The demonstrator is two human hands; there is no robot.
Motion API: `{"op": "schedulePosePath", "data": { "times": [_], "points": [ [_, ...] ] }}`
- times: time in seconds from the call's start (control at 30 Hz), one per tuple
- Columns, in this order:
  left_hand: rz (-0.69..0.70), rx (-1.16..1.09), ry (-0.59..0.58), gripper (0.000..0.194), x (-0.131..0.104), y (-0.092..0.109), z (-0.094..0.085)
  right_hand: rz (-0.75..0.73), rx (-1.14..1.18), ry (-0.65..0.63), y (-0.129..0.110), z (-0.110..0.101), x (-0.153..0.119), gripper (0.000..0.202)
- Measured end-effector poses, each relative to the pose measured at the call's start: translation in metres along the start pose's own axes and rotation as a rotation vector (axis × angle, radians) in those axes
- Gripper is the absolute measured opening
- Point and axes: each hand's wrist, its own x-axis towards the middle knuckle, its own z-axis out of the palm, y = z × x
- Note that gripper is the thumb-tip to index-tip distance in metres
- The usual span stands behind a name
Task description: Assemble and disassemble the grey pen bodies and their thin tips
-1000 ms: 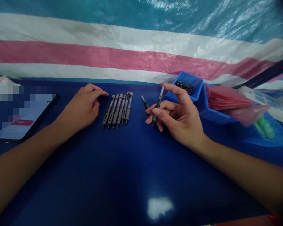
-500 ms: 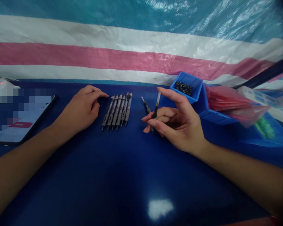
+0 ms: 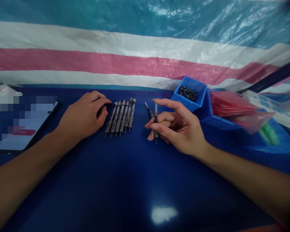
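Black refill (image 3: 156, 118), tilted a second ago, now stands upright, pinched by the right hand's (image 3: 185, 129) thumb and fingers; the left hand (image 3: 83, 114), loosely curled, empty, rests beside the pens (image 3: 121, 117).

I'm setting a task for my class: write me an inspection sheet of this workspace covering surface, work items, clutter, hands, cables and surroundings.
Surface: dark blue table, glossy, with a bright reflection near the front.
Work items: six pens side by side; one pen part held; a similar piece beyond the fingers.
Clutter: phone at left; blue bin of small dark parts and red bags at right.
Left hand: beside the pens, nothing seen in it.
Right hand: pinches the pen part.
Cables: none certain; a thin strand at far left is unclear.
Surroundings: striped sheet behind.
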Motion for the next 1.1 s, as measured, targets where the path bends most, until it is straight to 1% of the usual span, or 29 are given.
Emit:
{"op": "schedulePosePath", "data": {
  "times": [0.1, 0.2, 0.23, 0.33, 0.4, 0.5, 0.6, 0.73, 0.87, 1.0, 1.1],
  "points": [
    [0.012, 0.04, 0.002, 0.047, 0.0001, 0.0013, -0.0001, 0.0, 0.015, -0.005, -0.001, 0.0014, -0.0001, 0.066],
    [0.011, 0.044, 0.003, 0.048, 0.0003, 0.0008, 0.0004, -0.029, 0.008, -0.038, -0.0018, 0.0034, -0.0006, 0.055],
    [0.01, 0.044, 0.002, 0.048, 0.0003, 0.0004, 0.0006, -0.039, 0.004, -0.041, -0.002, 0.0039, -0.0009, 0.054],
    [0.018, 0.038, -0.001, 0.047, 0.0002, -0.0003, 0.0007, -0.053, -0.014, -0.023, -0.0018, 0.0044, -0.0018, 0.064],
    [0.016, 0.026, 0.003, 0.046, 0.0001, 0.0, 0.0001, -0.053, -0.018, -0.025, -0.0015, 0.0038, -0.0025, 0.065],
    [0.004, -0.002, 0.001, 0.045, 0.0003, 0.0008, -0.0006, -0.037, -0.003, -0.037, -0.0013, 0.0025, -0.0033, 0.059],
    [0.008, -0.018, -0.005, 0.045, 0.0008, -0.0001, 0.0006, -0.021, 0.011, -0.025, -0.0018, 0.0017, -0.0036, 0.065],
    [0.031, -0.026, 0.043, 0.043, 0.0014, -0.0043, 0.0054, -0.02, 0.03, -0.026, -0.0016, 0.001, -0.0035, 0.058],
    [0.025, -0.049, 0.039, 0.041, 0.0011, -0.0073, 0.0081, -0.012, 0.061, -0.017, -0.0002, -0.0002, -0.0032, 0.068],
    [0.035, -0.073, 0.037, 0.041, 0.0007, -0.008, 0.0085, 0.012, 0.043, -0.047, 0.0007, -0.0015, -0.0034, 0.058],
    [0.046, -0.07, 0.04, 0.041, 0.0002, -0.0076, 0.0088, 0.035, 0.044, -0.035, 0.0003, -0.0017, -0.0035, 0.065]
  ]
}}
